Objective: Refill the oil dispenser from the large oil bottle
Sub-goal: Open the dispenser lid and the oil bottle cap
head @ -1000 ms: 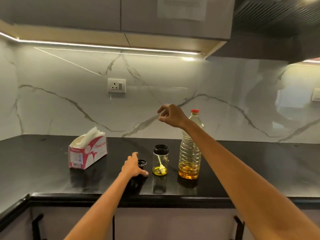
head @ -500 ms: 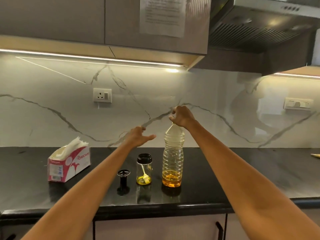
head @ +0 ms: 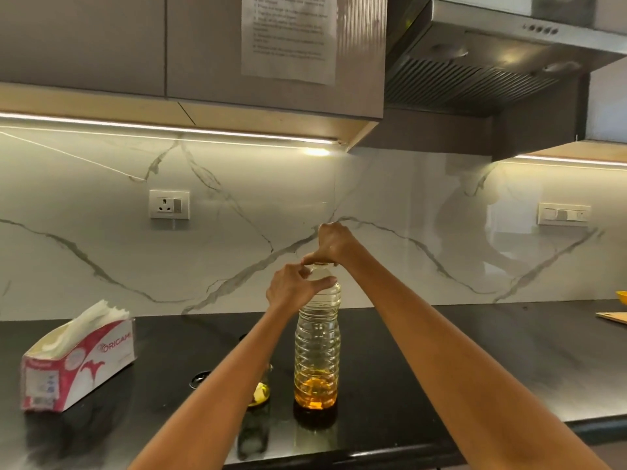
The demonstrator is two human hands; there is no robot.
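Observation:
The large oil bottle stands upright on the black counter, clear ribbed plastic with a little amber oil at its bottom. My left hand grips its shoulder just under the neck. My right hand is closed over the bottle's top, fingers around the cap, which is hidden. The small glass oil dispenser stands left of the bottle, mostly covered by my left forearm; a bit of yellow oil shows at its base. Its black lid part lies on the counter further left.
A red-and-white tissue box sits at the counter's left. A wooden board and a yellow object show at the far right edge. Overhead are cabinets and a range hood. The counter's front edge runs below my arms.
My left hand rose from beside the dispenser and took hold of the bottle's shoulder. My right hand stayed on the bottle's top. The camera moved closer and tilted.

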